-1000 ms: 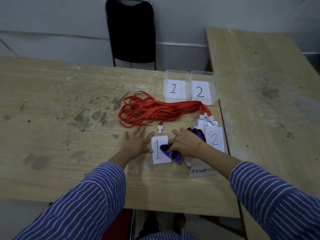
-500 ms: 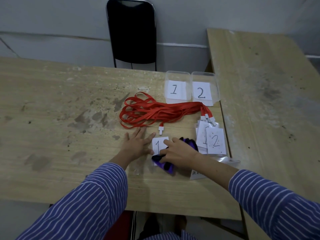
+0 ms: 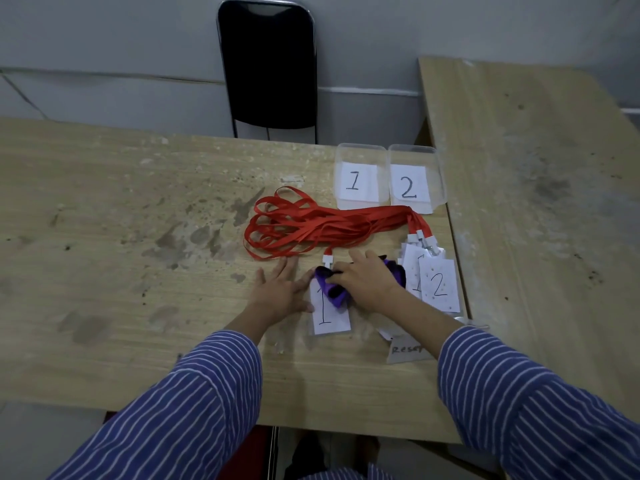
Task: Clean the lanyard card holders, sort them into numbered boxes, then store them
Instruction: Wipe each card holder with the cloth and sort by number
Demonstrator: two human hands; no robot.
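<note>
A clear card holder marked "1" lies flat on the wooden table. My left hand rests flat on the table, its fingertips on the holder's left edge. My right hand grips a purple cloth and presses it on the holder's top end. A pile of card holders, the top one marked "2", lies to the right. Their red lanyards are bunched behind my hands. Two clear boxes labelled "1" and "2" stand at the back.
A second wooden table adjoins on the right. A black chair stands behind the table against the wall. A paper slip with handwriting lies under my right forearm.
My right hand has rubbed the cloth to and fro over the "1" holder and now sits at its top end, more of the card showing. My left hand stayed put.
</note>
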